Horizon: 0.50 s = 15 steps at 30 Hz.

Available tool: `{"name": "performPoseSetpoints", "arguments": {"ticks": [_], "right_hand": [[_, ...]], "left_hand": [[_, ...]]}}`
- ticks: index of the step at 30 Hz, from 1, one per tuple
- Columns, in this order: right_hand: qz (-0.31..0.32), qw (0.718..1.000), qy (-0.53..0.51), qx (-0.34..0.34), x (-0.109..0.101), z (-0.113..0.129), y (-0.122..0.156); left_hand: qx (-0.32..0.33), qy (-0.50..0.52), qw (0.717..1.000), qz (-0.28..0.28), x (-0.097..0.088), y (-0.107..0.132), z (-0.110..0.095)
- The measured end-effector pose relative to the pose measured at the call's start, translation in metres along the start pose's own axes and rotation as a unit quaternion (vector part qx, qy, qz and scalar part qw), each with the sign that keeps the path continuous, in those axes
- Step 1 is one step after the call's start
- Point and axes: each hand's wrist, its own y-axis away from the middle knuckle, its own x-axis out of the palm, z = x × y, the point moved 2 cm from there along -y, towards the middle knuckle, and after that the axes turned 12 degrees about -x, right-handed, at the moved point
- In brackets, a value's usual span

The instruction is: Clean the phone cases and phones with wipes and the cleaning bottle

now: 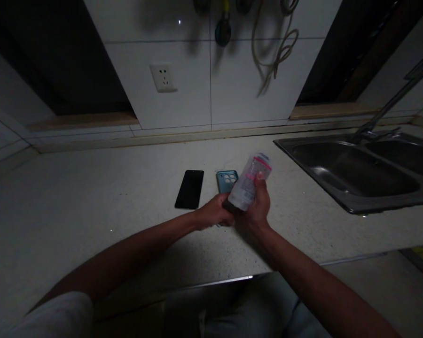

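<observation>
My right hand (261, 202) is closed around a clear plastic packet (245, 190) with pink bands, its thumb pressed on the front. The packet is tilted, top leaning right, and somewhat blurred. Against its lower end, my left hand (216, 210) has its fingers curled; a dark edge shows there, but I cannot make out what it grips. Behind the hands a blue-green phone case (226, 178) with camera holes lies on the counter, partly covered by them. To its left lies a black smartphone (190, 189), dark screen up.
A pale speckled counter (144, 188) runs along the tiled wall. At the right is a steel double sink (338, 188) with a faucet (366, 129). A wall socket (163, 78) and a hanging looped cord (278, 58) are at the back. The counter's front edge lies close to my body.
</observation>
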Motion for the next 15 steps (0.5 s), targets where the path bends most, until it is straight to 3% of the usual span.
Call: {"name": "performPoseSetpoints", "arguments": {"ticks": [4,10,15], "right_hand": [[0.061,0.998,-0.008,-0.001,0.003,0.006,-0.001],[0.030,0.996,-0.060,0.053,-0.002,0.005,-0.027],[0.000,0.995,-0.097,-0.005,-0.008,0.009,-0.041]], "left_hand": [[-0.016,0.011,1.000,0.014,-0.002,0.001,0.002],[0.006,0.078,0.994,0.074,-0.003,0.006,-0.008],[0.033,0.204,0.973,0.102,-0.009,0.005,-0.013]]}}
